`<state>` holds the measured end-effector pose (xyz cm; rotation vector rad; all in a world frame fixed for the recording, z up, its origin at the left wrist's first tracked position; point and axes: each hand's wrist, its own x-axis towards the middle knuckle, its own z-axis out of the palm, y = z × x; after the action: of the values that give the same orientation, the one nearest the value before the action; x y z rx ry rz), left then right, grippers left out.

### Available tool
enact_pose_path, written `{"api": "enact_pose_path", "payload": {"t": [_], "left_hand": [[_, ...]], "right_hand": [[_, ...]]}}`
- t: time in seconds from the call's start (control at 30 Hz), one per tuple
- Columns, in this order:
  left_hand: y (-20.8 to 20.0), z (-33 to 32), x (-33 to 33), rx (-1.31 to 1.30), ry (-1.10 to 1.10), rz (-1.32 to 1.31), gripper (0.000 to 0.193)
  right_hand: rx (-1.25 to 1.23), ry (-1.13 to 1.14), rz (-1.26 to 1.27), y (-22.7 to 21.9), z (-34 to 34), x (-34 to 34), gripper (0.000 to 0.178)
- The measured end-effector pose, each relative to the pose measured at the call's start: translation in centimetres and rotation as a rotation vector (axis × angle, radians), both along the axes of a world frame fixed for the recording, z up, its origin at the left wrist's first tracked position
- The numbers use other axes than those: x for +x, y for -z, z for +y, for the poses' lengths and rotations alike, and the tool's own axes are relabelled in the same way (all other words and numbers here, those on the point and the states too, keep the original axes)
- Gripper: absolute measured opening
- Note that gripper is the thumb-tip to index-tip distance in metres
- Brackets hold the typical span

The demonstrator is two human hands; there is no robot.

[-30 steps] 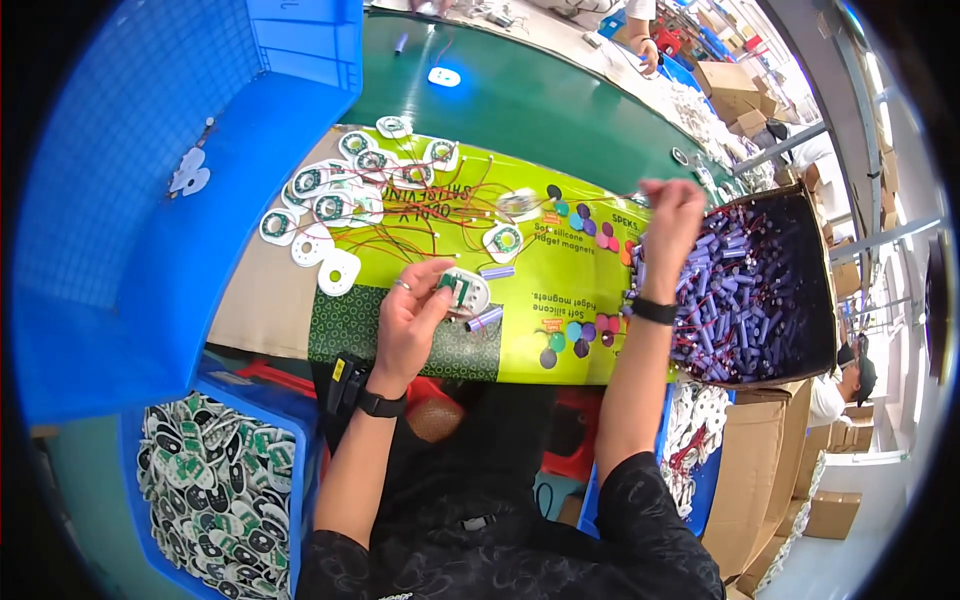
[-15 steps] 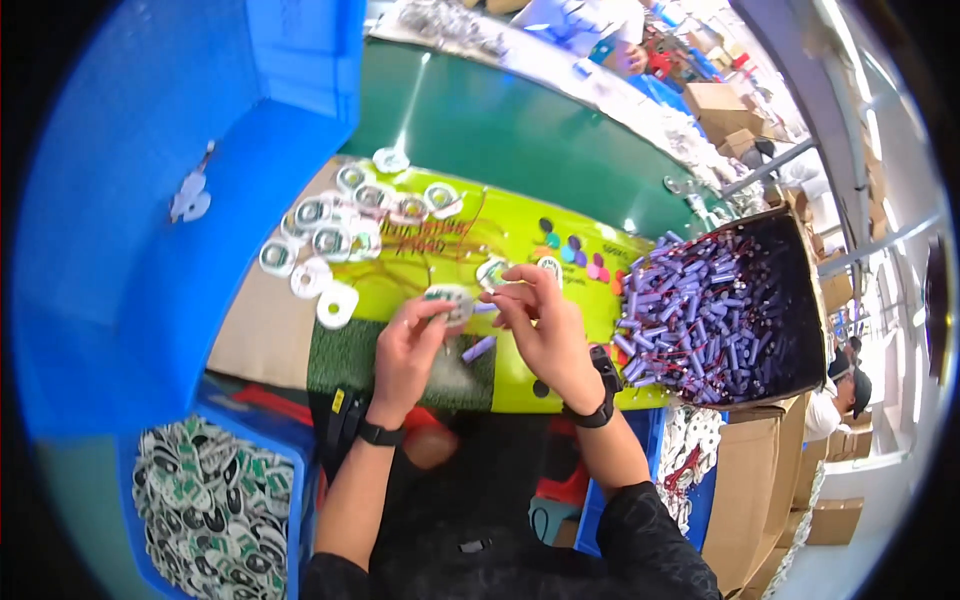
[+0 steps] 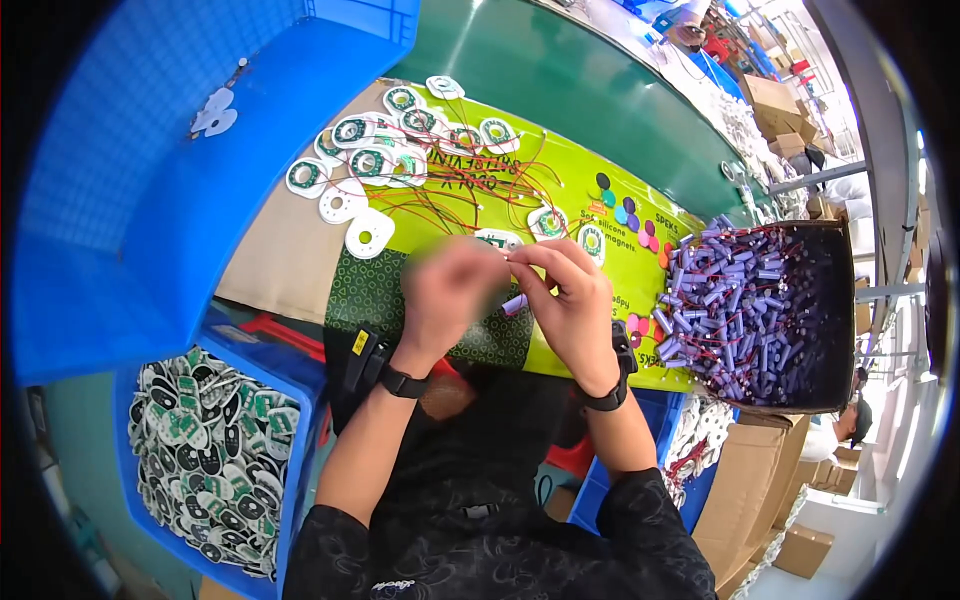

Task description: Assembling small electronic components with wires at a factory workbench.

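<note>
My left hand [image 3: 455,295] is blurred, its fingers drawn together and reaching toward my right fingertips. Meeting it, my right hand [image 3: 572,305] pinches thumb and forefinger at a tiny pale piece too small to name. Just beyond the fingertips shows a white disc with a green circuit board [image 3: 498,238], partly hidden by my left hand; whether a finger touches it I cannot tell. Under my hands, a purple cylindrical battery [image 3: 514,304] lies on the mat. Two more white discs, one flat [image 3: 548,222] and one farther right [image 3: 591,242], lie past my right hand.
Several white discs with red wires [image 3: 370,160] spread over the yellow-green mat [image 3: 630,285] at left. An open carton [image 3: 815,270] of purple batteries stands at right. A large blue bin [image 3: 250,120] rises at left; a lower blue crate [image 3: 135,480] holds many discs.
My hands have come together at the fingertips. The white disc, plainly between my left fingers before, is now half covered behind that hand. The whole view has shifted, with the table appearing higher.
</note>
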<state>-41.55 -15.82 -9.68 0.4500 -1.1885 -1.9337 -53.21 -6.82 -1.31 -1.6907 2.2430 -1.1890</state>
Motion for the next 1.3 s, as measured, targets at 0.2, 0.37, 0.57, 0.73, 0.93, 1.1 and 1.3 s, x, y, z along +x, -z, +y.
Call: {"api": "enact_pose_path", "payload": {"t": [0.2,0.37,0.57,0.73,0.93,1.1,1.3], "left_hand": [[-0.3,-0.3,0.4,0.054,0.058,-0.055,0.019],[-0.3,-0.3,0.0,0.075,0.07,-0.005,0.023],[-1.1,-0.7,0.2,0.167,0.093,0.018,0.041],[-1.3,-0.5,0.1,0.197,0.103,0.025,0.037],[-0.3,-0.4,0.3,0.113,0.05,-0.016,0.031],[-0.6,-0.7,-0.2,0.062,0.02,-0.051,0.028],[-0.9,-0.3,-0.8,0.055,0.013,-0.038,0.03]], "right_hand": [[0.07,0.034,-0.097,-0.1,-0.3,-0.1,0.011],[0.114,0.087,-0.218,0.3,-0.5,-0.7,0.013],[-0.068,0.088,-0.04,1.7,-1.0,-0.7,0.016],[-0.089,0.067,0.121,1.7,-1.3,-0.8,0.019],[-0.077,-0.013,0.193,1.4,-2.0,-0.7,0.02],[-0.095,-0.056,0.175,1.5,-2.6,-1.2,0.019],[-0.156,-0.06,0.261,1.8,-2.0,-0.9,0.021]]}}
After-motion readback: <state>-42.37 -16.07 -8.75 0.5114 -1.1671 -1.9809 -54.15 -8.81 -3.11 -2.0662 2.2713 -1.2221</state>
